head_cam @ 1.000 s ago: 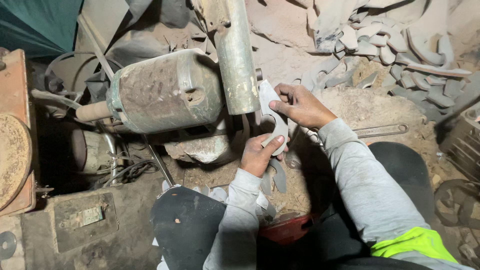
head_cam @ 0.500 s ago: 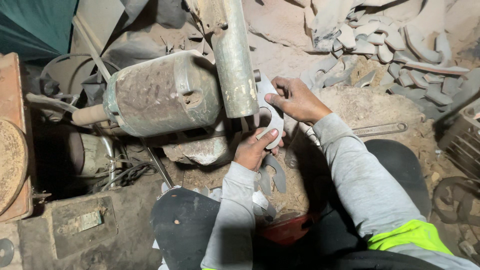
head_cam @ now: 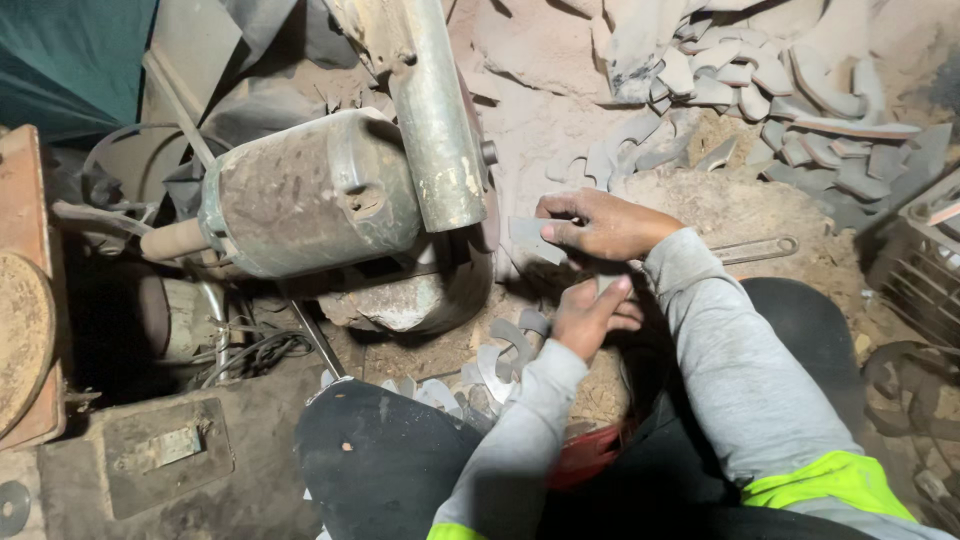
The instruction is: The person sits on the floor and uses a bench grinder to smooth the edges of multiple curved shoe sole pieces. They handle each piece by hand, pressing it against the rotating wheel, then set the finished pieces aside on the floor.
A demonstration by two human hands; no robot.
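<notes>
Far to the left of both hands, a rusty round disc [head_cam: 20, 350] is lying at the edge of the bench. Nearer, still left of the hands, a dusty motor housing [head_cam: 310, 190] is sitting on its side, with a pale green guard [head_cam: 435, 120] rising beside it. Just below and left of the left hand, a small heap of curved grey cut-offs [head_cam: 500, 360] is lying on the sawdust.

The left hand [head_cam: 590, 315] is reaching up under the right one, fingers partly extended; whether it is gripping anything cannot be told. The right hand [head_cam: 600, 222] is pinching a flat grey metal piece [head_cam: 530, 235] between thumb and fingers, holding it right beside the guard, just above the left hand.

Right of the right wrist, a long wrench [head_cam: 755, 248] is lying on the dirt. Above and right of both hands, a pile of grey blanks [head_cam: 780, 90] is spreading. At far right, a dark crate [head_cam: 915, 265] is standing.
</notes>
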